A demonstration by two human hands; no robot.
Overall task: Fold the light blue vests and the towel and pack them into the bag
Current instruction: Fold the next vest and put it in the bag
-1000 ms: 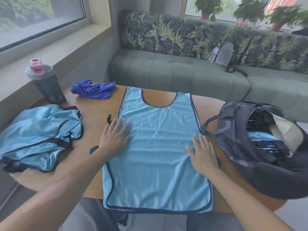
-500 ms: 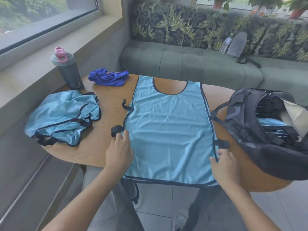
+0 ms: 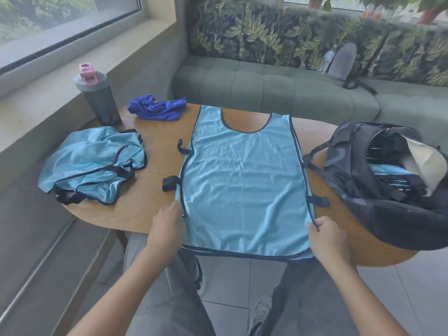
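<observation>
Left hand point(image 3: 167, 223) and right hand point(image 3: 326, 236) pinch the flat vest's point(image 3: 244, 180) side hems.

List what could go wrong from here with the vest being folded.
1. The flat vest overhangs the table edge near both hands; it could slide off if the left hand or right hand lets go.
2. Its loose black side straps may stick out of the fold.
3. The bag lies close on the right, so the far edge could catch on it.
</observation>
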